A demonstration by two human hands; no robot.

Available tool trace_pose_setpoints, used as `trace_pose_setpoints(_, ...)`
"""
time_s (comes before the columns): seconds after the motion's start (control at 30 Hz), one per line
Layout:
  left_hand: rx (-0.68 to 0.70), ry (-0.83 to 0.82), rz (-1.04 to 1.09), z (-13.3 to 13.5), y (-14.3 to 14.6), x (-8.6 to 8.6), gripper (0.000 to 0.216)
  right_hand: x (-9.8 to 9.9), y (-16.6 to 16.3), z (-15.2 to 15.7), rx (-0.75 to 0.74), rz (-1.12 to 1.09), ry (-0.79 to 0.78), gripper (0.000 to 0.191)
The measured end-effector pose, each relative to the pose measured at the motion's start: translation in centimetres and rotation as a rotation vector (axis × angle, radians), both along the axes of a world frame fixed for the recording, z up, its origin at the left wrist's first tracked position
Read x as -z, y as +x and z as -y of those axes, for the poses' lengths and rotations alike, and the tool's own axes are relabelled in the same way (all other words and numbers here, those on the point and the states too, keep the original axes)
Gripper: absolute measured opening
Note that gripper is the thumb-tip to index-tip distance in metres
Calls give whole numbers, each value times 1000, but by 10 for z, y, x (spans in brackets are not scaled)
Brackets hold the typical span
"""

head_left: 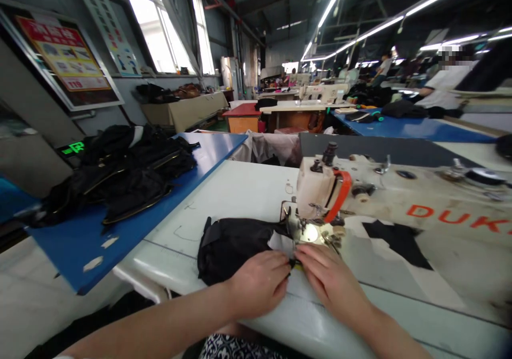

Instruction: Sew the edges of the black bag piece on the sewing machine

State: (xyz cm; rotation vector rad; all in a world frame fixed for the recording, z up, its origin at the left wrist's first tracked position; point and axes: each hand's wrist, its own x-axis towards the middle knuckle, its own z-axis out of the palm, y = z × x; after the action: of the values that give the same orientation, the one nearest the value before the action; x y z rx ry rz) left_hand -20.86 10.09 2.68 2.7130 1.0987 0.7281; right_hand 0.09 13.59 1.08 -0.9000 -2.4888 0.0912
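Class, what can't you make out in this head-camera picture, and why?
All head view:
Part of the black fabric: covered by the left hand.
Whether the right hand grips or presses: its fingers hide it.
Right end of the sewing machine: cut off by the edge.
Fine print on the wall poster: too small.

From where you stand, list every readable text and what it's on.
"DUK", cut off by the picture edge: near sewing machine.
"119": red-and-yellow poster.
Too blurred to read: the poster's other characters, wall banner, green lit sign.
Too small: marking on the far sewing machine.
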Motion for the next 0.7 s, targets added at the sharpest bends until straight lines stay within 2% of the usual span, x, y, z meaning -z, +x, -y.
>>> trace_pose_setpoints(0.1, 47, -42, 40, 37, -22, -17, 31, 2, -15, 16, -74, 28, -17, 29)
trace_pose_setpoints(0.17, -9, -20, 82, 43, -50, -28, 32, 3, -21, 22, -76, 48, -11, 26)
trace_pose_setpoints(0.2, -107, 0, 119, 41, -67, -32, 31, 3, -22, 24, -70, 54, -1, 26)
trace_pose_setpoints(0.3, -628, -20, 248, 17, -124, -36, 29, 3, -21, 24, -48, 51, 36, 25)
trace_pose_setpoints(0.33, -764, -113, 267, 8, -140, -35, 34, 4, -21, 24, -44, 45, 49, 25)
trace_pose_setpoints(0.37, -843, -280, 289, 1, -154, -33, 37, 4, -21, 23, -39, 40, 60, 25)
trace_pose_setpoints(0.43, -822, -609, 346, -8, -169, -28, 39, 6, -22, 23, -35, 33, 83, 25)
trace_pose_setpoints(0.5, -713, -837, 476, -8, -171, -24, 43, 7, -23, 23, -33, 27, 98, 25)
trace_pose_setpoints(0.6, -590, -1050, 819, -2, -162, -25, 43, 9, -26, 21, -34, 14, 104, 26)
trace_pose_setpoints(0.7, -453, -1204, 1142, 6, -156, -37, 41, 9, -31, 16, -42, 36, 110, 27)
